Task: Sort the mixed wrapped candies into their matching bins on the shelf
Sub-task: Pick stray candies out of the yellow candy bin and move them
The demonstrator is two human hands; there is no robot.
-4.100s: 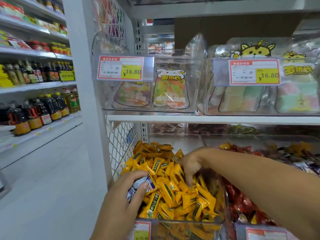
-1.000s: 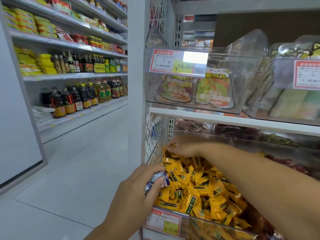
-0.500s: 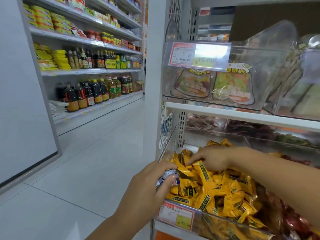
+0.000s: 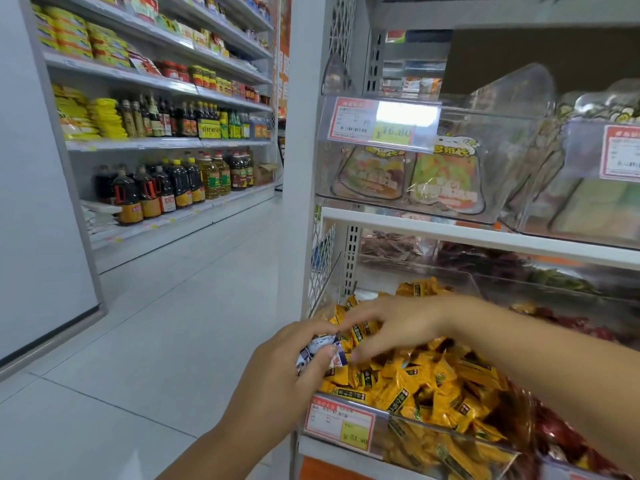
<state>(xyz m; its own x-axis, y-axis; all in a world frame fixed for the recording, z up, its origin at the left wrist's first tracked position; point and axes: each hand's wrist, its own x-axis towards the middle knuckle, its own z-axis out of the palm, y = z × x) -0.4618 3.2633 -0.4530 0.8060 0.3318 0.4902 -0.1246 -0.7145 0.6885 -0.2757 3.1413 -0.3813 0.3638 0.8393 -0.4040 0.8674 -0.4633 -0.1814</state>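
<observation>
Gripping white-blue candies (image 4: 320,351) in my left hand (image 4: 284,379); right hand (image 4: 398,325), fingers (image 4: 367,313) spread, over yellow candies (image 4: 433,379) at 2 o'clock. Overfull fist may spill strays.

Hands: two, left hand (image 4: 273,386) 6 o'clock, right hand (image 4: 398,323) 5 o'clock.
Yellow candies (image 4: 426,379): heap, uncountable.
White-blue candies (image 4: 320,348): a few, number unclear.
Pouches (image 4: 446,181): two, 1 o'clock.
Upper bins (image 4: 512,109): two.
Price tags (image 4: 367,123): three.
</observation>
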